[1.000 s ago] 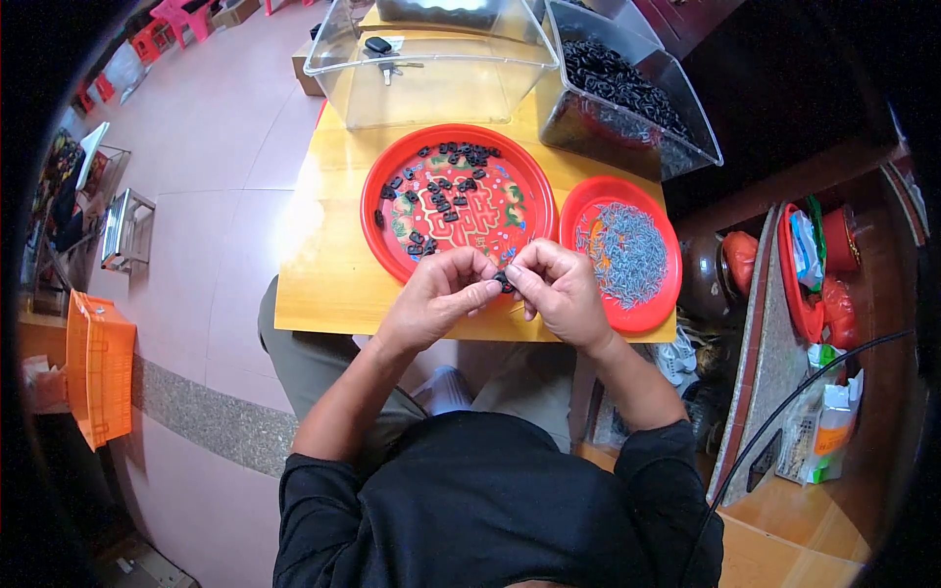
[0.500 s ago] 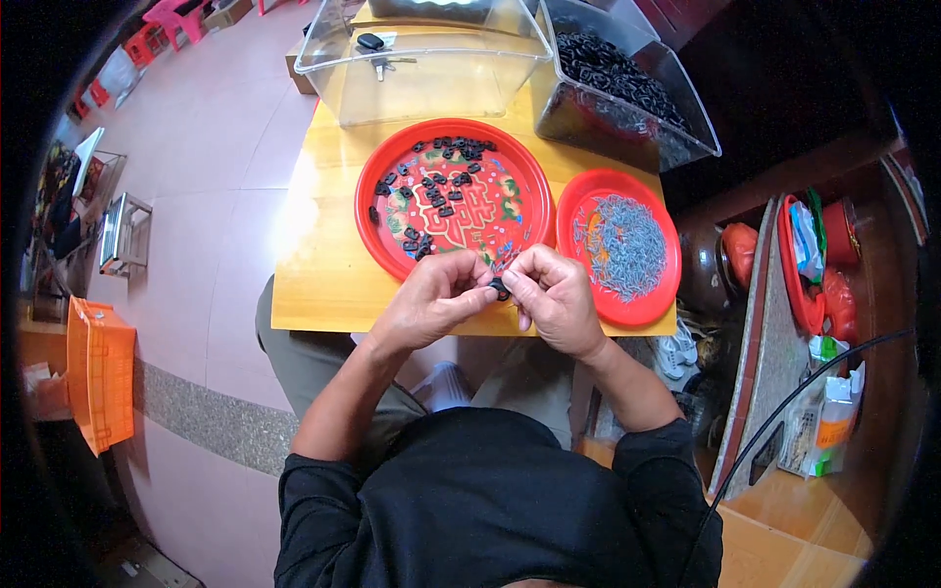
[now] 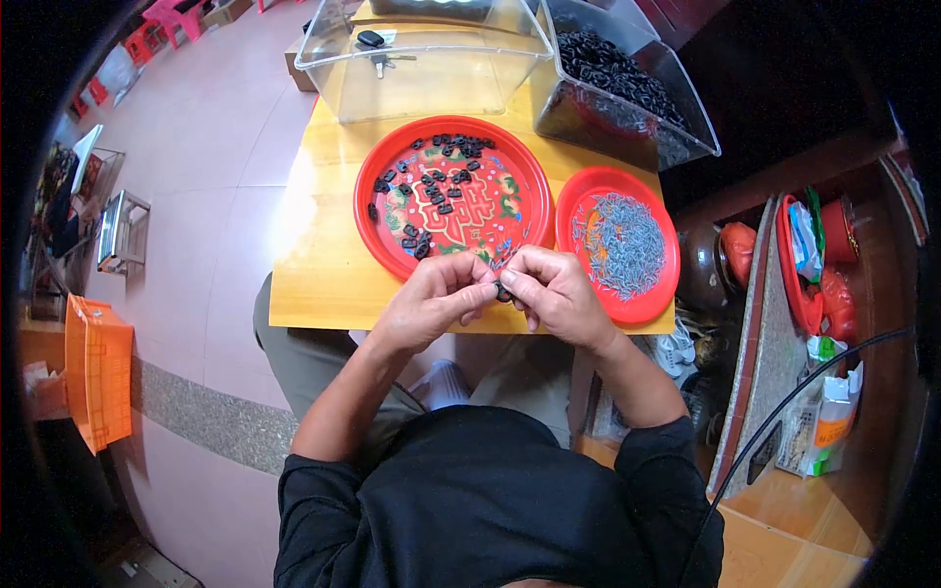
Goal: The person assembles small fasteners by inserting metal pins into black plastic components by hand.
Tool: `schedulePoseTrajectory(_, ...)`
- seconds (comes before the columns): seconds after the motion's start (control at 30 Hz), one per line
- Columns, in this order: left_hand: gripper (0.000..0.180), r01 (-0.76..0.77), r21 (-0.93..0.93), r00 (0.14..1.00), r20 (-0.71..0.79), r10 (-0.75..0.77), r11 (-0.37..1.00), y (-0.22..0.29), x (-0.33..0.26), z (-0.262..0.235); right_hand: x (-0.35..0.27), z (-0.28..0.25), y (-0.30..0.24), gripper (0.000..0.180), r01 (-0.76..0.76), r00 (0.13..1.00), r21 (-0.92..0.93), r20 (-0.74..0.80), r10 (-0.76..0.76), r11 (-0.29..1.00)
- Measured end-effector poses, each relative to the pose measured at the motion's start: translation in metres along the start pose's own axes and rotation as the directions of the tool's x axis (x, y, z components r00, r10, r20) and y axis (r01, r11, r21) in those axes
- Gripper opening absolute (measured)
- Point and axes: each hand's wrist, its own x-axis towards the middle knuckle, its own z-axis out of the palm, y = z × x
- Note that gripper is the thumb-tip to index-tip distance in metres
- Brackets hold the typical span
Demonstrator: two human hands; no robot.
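Observation:
Between the fingertips of both hands is a small black plastic piece, just over the table's near edge. My left hand pinches it from the left. From the right, my right hand closes thumb and fingers on it; whether a screw is there too cannot be made out. Behind the hands lies a large round red tray with several similar black pieces scattered in it. To its right sits a smaller red plate heaped with thin silvery screws.
An open clear plastic bin stands at the back of the yellow wooden table, with a key visible at it. Right of it, another clear bin holds many black pieces. An orange crate stands at far left.
The hands stay together near the table edge, with slight finger movement around the black piece. The view has shifted a little; nothing else visibly moved.

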Motion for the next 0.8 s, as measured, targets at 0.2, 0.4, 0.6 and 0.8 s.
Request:
schedulePoseTrajectory(0.2,0.017,-0.068,-0.072,0.997,0.017,0.069,0.995,-0.006,-0.003,0.006,-0.001,0.009,0.009,0.017,0.069,0.992,0.076,-0.11,-0.06,0.995)
schedulePoseTrajectory(0.4,0.019,-0.066,0.093,0.998,0.029,0.063,0.993,-0.003,-0.007,0.008,-0.004,0.009,0.011,0.018,0.243,0.961,-0.124,-0.104,-0.256,0.962)
schedulePoseTrajectory(0.6,0.017,-0.009,0.067,0.999,0.037,0.006,0.998,-0.008,-0.022,0.005,0.0,-0.032,0.014,0.014,0.237,0.835,0.176,-0.54,-0.108,0.956)
schedulePoseTrajectory(0.8,0.017,-0.061,-0.034,0.998,-0.028,0.06,0.998,-0.01,-0.016,0.011,-0.003,-0.011,0.009,0.01,0.191,0.933,0.363,-0.355,-0.054,0.912)
